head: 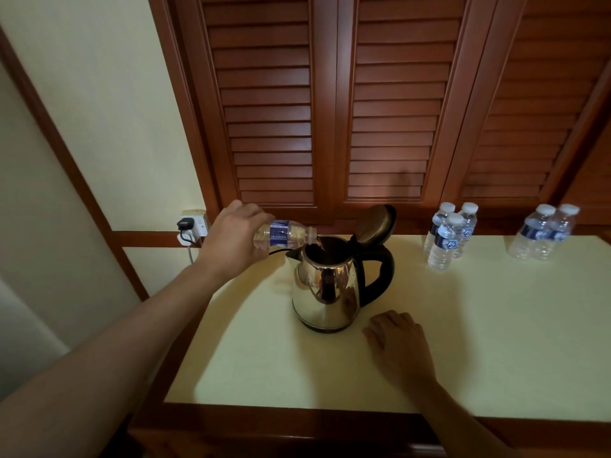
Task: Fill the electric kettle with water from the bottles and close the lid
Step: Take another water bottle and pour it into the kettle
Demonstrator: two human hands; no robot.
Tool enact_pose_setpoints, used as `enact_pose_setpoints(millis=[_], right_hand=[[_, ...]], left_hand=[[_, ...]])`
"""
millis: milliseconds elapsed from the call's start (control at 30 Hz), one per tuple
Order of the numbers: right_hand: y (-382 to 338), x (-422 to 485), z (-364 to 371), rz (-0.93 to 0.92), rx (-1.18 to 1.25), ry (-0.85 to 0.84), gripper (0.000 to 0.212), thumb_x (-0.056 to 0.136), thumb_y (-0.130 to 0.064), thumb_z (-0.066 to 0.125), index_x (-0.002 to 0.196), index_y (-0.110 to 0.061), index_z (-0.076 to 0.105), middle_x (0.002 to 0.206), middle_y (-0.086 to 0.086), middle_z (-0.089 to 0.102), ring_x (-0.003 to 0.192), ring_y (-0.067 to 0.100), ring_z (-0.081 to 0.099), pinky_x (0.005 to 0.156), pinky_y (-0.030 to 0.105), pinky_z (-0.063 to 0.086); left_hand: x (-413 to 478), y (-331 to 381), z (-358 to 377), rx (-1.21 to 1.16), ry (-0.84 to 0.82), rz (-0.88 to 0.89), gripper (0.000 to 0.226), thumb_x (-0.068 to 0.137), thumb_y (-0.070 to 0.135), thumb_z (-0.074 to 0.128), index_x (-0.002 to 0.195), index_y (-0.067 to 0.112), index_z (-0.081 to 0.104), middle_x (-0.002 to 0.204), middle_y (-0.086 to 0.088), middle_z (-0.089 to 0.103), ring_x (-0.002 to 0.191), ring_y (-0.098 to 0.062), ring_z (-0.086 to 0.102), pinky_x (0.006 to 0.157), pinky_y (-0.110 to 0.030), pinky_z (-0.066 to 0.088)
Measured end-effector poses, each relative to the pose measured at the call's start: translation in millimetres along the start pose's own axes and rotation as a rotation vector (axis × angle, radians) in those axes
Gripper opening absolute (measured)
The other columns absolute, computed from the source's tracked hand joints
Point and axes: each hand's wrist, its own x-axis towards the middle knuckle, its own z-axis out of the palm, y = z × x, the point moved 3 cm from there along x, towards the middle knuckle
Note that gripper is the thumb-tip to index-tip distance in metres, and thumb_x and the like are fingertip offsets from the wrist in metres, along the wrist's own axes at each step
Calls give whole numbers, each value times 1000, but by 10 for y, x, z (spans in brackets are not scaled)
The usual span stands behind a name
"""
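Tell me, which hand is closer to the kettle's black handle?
Right. The right hand rests on the table just in front of the handle; the left hand holds the bottle on the kettle's opposite side.

Worktop (496, 342): cream with a dark wooden front edge, spreading across 5 o'clock.
Louvred doors (330, 110): brown wood, standing behind it at 12 o'clock.
Wall socket (198, 223): sitting at 9 o'clock.
Plug (184, 224): black, sitting in the socket, its cable (190, 254) hanging down.
Wall (99, 110): pale, rising at 10 o'clock.
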Motion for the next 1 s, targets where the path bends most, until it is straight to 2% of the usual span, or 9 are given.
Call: enact_pose_setpoints(millis=[167, 333, 533, 833, 1000], right_hand=[[7, 0, 4, 3, 20, -14, 20, 93, -44, 51, 98, -31, 65, 100, -11, 61, 95, 15, 51, 79, 33, 40], [14, 4, 11, 1, 6, -10, 34, 92, -49, 41, 101, -29, 67, 102, -11, 62, 97, 16, 51, 80, 33, 41], [9, 4, 7, -4, 5, -4, 36, 92, -50, 38, 100, -30, 67, 102, -10, 62, 96, 16, 52, 78, 33, 41], [9, 7, 6, -1, -7, -7, 33, 91, -49, 42, 100, -30, 67, 100, -11, 62, 94, 16, 53, 76, 32, 39], [11, 2, 5, 8, 2, -15, 28, 91, -48, 44, 97, -31, 66, 100, -12, 61, 95, 16, 52, 78, 33, 40]], left_hand=[[9, 5, 7, 24, -5, 20, 53, 66, 20, 87, 116, 15, 69, 107, -3, 69, 91, -25, 51, 72, -30, 33], [21, 29, -15, 48, -10, 18, 56, 68, 22, 87, 119, 16, 68, 110, -4, 68, 96, -26, 51, 74, -34, 37], [35, 48, -32, 56, -16, 23, 57, 69, 21, 87, 121, 15, 67, 112, -4, 67, 98, -26, 51, 76, -37, 43], [88, 53, -57, 92, -30, 42, 60, 66, 21, 90, 121, 15, 67, 111, -5, 67, 99, -29, 52, 76, -40, 45], [136, 76, -66, 122, -14, 74, 60, 66, 20, 88, 121, 13, 68, 106, -5, 66, 96, -29, 51, 75, -36, 39]])
